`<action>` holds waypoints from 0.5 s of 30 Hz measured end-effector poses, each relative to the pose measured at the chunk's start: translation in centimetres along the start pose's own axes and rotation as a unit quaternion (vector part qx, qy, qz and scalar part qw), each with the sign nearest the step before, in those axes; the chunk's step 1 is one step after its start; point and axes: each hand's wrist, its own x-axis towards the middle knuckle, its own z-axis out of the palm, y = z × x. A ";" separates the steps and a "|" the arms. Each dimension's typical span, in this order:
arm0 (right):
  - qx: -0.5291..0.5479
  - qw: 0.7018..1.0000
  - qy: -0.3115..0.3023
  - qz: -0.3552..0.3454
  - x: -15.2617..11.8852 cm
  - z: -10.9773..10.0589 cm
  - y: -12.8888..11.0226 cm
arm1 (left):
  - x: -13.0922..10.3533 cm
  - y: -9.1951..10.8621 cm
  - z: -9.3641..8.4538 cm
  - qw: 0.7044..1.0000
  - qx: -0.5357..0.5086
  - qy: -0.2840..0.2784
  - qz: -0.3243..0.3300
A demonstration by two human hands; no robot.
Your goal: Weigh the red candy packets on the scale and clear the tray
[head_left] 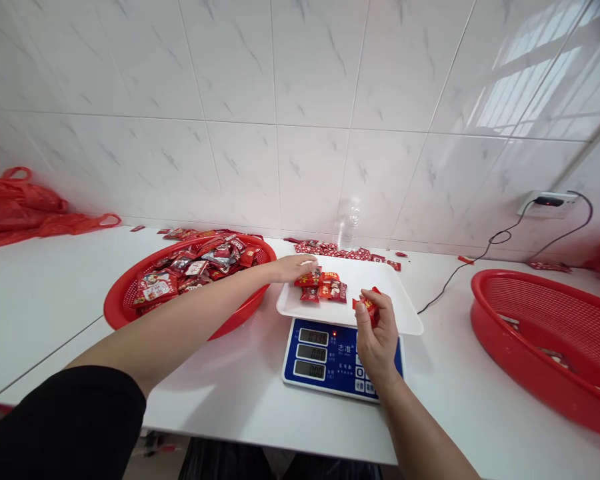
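A blue digital scale [320, 383] carries a white tray [390, 293]. Several small red packets [325, 291] lie together on the tray's left half. My left hand [295, 268] reaches over the tray's left edge, its fingers closed at the upper packets; whether it grips one is hidden. Above the tray's front right part, my right hand [377, 327] is closed on red packets [370, 308]. Beside my left forearm, a red basket [115, 297] holds many red and silver packets.
Another red basket [535, 353] with a few packets stands at the right. Loose packets and a clear plastic bottle [349, 223] are along the wall. A black cable [447, 283] runs from the socket [547, 203]. Red plastic bags [20, 210] lie far left.
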 end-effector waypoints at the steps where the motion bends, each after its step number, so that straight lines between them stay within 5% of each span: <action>1: 0.000 1.000 0.001 0.002 0.0 0.0 0.0 | -0.3 -0.7 -0.7 0.999 0.004 0.035 -0.019; 4: 0.003 1.000 0.002 0.005 -0.2 0.0 -0.1 | -1.6 -3.6 -2.8 0.987 0.042 0.122 -0.091; 8: -0.003 1.000 -0.005 -0.016 -0.3 0.0 -0.4 | -4.1 -7.4 -4.7 0.974 0.069 0.145 -0.161; 15: -0.003 1.000 -0.007 -0.002 -0.4 -0.1 -0.2 | -8.5 -8.2 -2.4 0.981 -0.012 0.122 -0.153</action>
